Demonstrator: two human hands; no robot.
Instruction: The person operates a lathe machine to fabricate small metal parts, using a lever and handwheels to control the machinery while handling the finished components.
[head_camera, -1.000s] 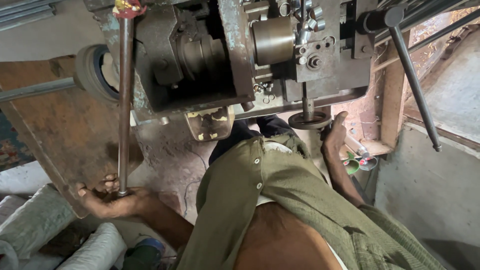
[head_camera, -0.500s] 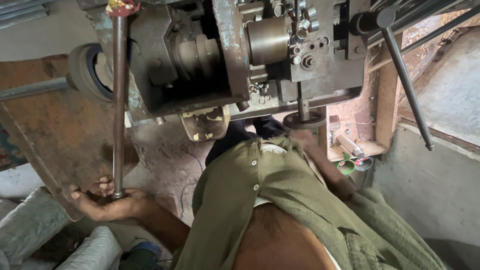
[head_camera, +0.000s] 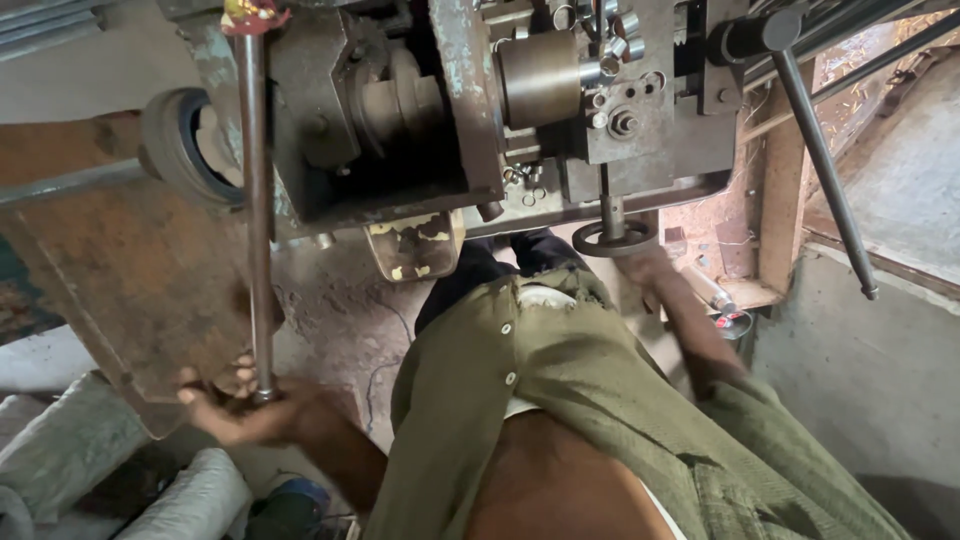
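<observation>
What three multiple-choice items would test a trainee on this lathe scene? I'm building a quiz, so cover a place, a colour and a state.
1. Where is the left hand?
A. On the handwheel
B. At the lower end of the long bar
C. On the sacks

2. What colour is the shirt?
A. Olive green
B. Red
C. White

3. How does the right hand stand?
A. Hanging free at the side
B. Inside a pocket
C. Up at the handwheel

Answers: 1 B, the fingers wrap the bar's bottom end by the rusty plate. 2 A, the open buttoned shirt is olive. 3 C, the hand, blurred, reaches just under the small round wheel below the machine.
</observation>
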